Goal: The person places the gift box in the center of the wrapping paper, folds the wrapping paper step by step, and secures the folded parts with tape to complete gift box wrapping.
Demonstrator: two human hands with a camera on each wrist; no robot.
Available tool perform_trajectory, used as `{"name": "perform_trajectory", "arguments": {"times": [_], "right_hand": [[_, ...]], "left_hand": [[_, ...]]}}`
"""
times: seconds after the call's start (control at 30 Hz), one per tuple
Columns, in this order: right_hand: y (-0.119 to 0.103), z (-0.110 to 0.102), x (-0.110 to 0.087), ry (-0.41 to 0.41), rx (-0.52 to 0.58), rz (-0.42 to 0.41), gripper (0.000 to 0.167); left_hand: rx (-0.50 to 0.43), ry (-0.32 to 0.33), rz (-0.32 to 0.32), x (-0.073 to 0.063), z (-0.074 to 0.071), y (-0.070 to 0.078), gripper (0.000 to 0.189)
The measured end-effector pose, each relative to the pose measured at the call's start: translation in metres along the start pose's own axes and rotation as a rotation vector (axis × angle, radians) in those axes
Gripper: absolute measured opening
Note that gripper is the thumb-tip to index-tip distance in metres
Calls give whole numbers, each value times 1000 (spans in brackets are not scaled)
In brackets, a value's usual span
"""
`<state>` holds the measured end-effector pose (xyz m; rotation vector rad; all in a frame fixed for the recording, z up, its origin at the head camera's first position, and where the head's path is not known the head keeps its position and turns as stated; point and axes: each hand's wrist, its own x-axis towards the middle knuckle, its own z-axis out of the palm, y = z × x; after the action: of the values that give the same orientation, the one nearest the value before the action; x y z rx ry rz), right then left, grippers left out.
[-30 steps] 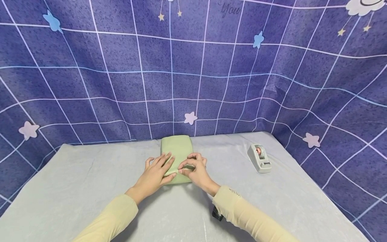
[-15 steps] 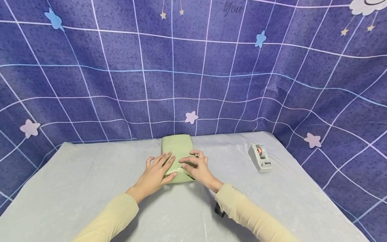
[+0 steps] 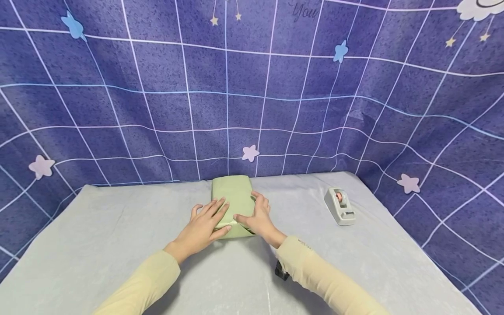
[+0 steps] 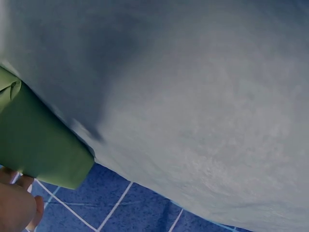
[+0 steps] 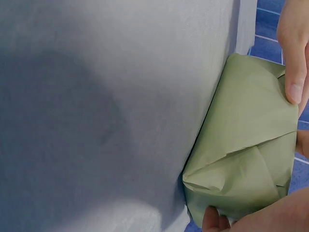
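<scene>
A parcel in light green paper [image 3: 236, 192] lies near the far edge of the cloth-covered table. Folded flaps of its near end [image 5: 251, 166] show in the right wrist view, with creases meeting at a corner. My left hand [image 3: 201, 225] rests on the parcel's left part, fingers extended over the top and thumb by the front fold. My right hand [image 3: 260, 218] grips the right side near the front corner: thumb on top, other fingers bent down along the side. In the left wrist view, the parcel [image 4: 43, 140] is partly cropped, with part of my left hand [image 4: 19, 205] below.
A pale grey tape dispenser [image 3: 340, 206] with a small roll stands to the right on the light grey cloth [image 3: 130, 227]. Behind the table hangs a blue curtain [image 3: 157, 109] with grid lines and stars. A small black object [image 3: 281, 271] shows beneath the right sleeve.
The right hand has let go of the pinched front fold and spread, its fingers moving over to the parcel's right side. The left hand stays in place on the parcel.
</scene>
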<state>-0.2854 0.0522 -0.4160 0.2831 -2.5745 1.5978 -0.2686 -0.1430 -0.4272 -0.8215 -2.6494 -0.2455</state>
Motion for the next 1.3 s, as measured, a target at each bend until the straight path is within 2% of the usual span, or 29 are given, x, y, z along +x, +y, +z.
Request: {"name": "perform_trajectory", "arguments": {"times": [0.27, 0.43, 0.53, 0.63, 0.7, 0.8, 0.83, 0.93, 1.13, 1.3], "right_hand": [[9, -7, 3, -40, 51, 6, 67], [11, -17, 2, -111, 107, -9, 63], [14, -24, 0, -186, 118, -8, 71], [17, -30, -2, -262, 34, -58, 90], [19, -32, -3, -299, -55, -137, 104], [24, -32, -4, -316, -215, -255, 114], [26, -31, -4, -318, -255, -271, 115], [28, -30, -5, -325, -325, -281, 114], [29, -32, -5, -314, -389, -325, 99], [28, -34, -4, -323, -409, -365, 90]], "left_hand": [[39, 5, 87, -3, 0, -7, 97], [40, 7, 96, -3, 1, -8, 98], [43, 9, 95, -4, -1, -6, 97], [53, 7, 97, -4, -1, -6, 96], [56, 5, 102, -4, -1, -7, 95], [52, 2, 109, -4, 1, -8, 95], [48, 2, 111, -4, 1, -9, 95], [42, -3, 110, -4, 1, -10, 95], [42, 7, 136, -2, 0, -10, 96], [-53, -7, 108, 0, -5, -12, 88]]}}
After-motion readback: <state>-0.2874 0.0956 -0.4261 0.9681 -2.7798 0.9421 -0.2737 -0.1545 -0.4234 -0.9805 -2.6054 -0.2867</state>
